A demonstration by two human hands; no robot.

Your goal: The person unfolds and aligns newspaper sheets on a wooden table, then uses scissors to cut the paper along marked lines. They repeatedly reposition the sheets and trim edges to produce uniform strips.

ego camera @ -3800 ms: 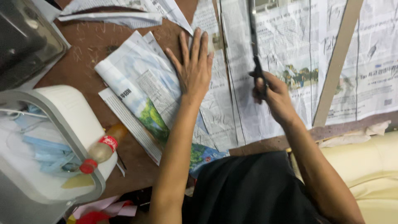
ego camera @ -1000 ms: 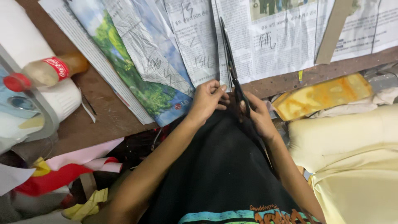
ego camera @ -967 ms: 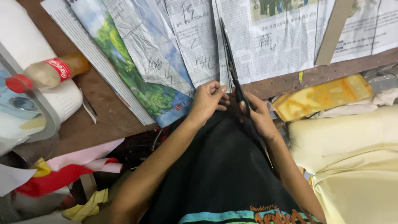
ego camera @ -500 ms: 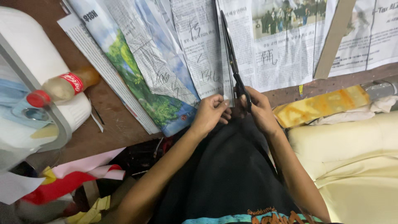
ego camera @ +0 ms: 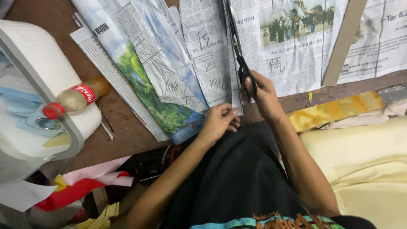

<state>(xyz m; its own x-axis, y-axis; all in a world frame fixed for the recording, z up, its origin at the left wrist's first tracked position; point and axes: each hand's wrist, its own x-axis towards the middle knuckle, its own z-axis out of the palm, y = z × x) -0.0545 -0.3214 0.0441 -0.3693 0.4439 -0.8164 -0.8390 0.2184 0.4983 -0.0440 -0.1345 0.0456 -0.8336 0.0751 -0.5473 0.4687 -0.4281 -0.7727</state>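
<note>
My right hand (ego camera: pixel 265 95) grips the black handles of a long pair of scissors (ego camera: pixel 237 46), whose blades lie up along the edge of a newspaper sheet (ego camera: pixel 212 55) on the brown table. My left hand (ego camera: pixel 218 121) pinches the near bottom corner of that same sheet at the table's front edge. More newspaper (ego camera: pixel 292 42) spreads to the right of the blades. A folded paper with a green and blue picture (ego camera: pixel 148 85) lies to the left.
A white bin (ego camera: pixel 38 97) with a red-capped bottle (ego camera: pixel 76 97) on it stands at the left. A long cardboard strip (ego camera: pixel 343 40) crosses the newspaper at the right. Cream fabric (ego camera: pixel 360 161) lies lower right; coloured paper scraps (ego camera: pixel 80 186) lower left.
Earlier my left hand lay flat on the papers farther out. It has come back to the table's front edge to hold the sheet corner, and my right hand has pushed the scissors slightly forward.
</note>
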